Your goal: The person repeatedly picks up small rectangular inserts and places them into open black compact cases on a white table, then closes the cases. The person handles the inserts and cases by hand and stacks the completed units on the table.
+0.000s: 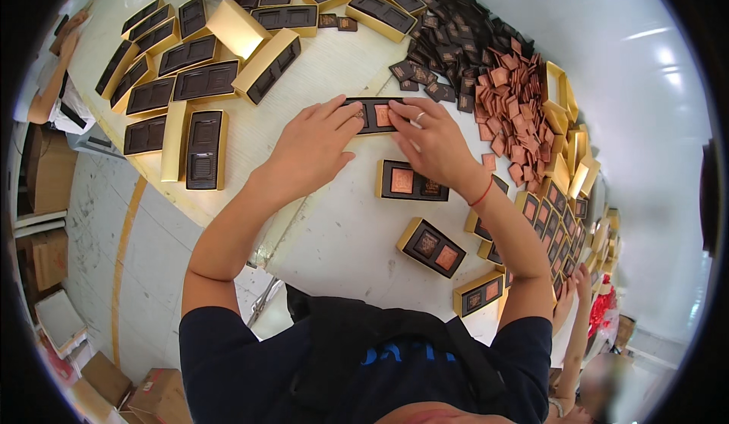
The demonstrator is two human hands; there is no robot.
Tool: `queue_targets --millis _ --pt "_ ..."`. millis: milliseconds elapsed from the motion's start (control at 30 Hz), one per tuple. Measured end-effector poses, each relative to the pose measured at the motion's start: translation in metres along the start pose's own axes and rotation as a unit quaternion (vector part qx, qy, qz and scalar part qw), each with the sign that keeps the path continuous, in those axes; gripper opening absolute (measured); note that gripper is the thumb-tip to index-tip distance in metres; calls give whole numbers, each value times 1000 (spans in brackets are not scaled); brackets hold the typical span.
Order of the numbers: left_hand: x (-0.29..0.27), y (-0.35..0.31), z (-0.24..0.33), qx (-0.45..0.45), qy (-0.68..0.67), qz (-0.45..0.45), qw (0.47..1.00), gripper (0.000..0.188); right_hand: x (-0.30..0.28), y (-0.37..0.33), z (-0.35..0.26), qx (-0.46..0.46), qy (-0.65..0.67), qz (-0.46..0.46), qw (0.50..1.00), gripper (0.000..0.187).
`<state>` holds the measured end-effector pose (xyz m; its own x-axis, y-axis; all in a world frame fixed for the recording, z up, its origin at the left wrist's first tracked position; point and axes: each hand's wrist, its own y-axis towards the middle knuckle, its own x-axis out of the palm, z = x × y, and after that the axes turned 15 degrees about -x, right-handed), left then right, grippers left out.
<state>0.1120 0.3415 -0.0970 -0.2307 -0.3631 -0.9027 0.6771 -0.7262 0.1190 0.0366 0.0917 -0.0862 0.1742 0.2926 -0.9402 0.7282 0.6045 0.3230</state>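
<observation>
Both hands meet at a gold box with a dark insert lying crosswise on the table. My left hand reaches over its left end, fingers extended and thumb apart, and partly covers a dark square in that compartment. A copper-coloured square packet sits in the insert beside my right hand, which wears a ring. The bent fingertips of that hand touch the packet's right edge and hide the box's right end. Just nearer lies another box with one copper and one dark square; a similar filled box rests closer to me.
Several gold boxes with bare dark inserts crowd the table's left side. Heaped dark packets and copper packets spread at the far right. Rows of filled boxes stand on the right near another person's arm. Cartons occupy the lower-left floor.
</observation>
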Motion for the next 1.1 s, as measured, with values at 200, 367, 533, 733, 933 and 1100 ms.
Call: queue_targets --millis 200,367,533,733,933,1100 --pt "11 12 9 31 -47 84 995 34 -30 -15 4 -4 84 13 996 37" --pt "23 6 35 79 -110 85 987 34 -51 -70 -30 168 239 24 956 34" --pt "43 -1 38 82 -74 28 993 42 -26 -71 -30 289 287 -13 913 34" --pt "41 5 39 87 -67 25 994 49 -5 -80 -21 254 342 29 904 29" --pt "33 17 20 -15 -64 98 993 57 -18 -81 -55 213 321 -4 923 33" --pt "28 4 42 17 -190 -21 981 23 -42 -121 7 254 11 89 963 34"
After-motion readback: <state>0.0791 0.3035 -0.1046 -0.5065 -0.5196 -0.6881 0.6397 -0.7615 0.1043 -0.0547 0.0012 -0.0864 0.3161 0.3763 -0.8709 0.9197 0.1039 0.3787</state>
